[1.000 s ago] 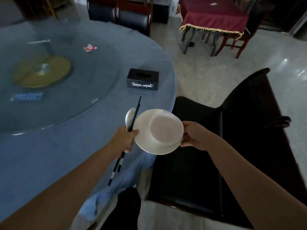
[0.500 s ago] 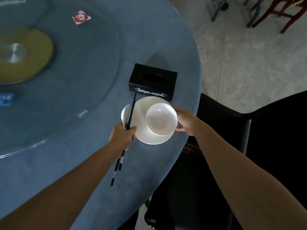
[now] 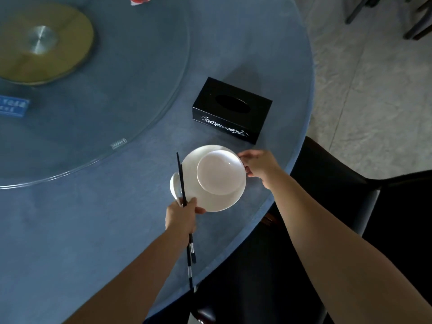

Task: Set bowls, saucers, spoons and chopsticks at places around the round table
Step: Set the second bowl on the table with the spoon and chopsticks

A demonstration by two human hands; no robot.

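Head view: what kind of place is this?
Probably a restaurant or banquet dining room. A big round table under blue cloth carries a glass turntable, with a black tissue box near its edge, and legs of other furniture stand on the tiled floor beyond.

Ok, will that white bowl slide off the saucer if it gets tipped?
Probably: the bowl looks glossy and sits off-centre on the smooth saucer, so tilting could slide it. It looks like ceramic, so likely stiff and breakable if dropped.
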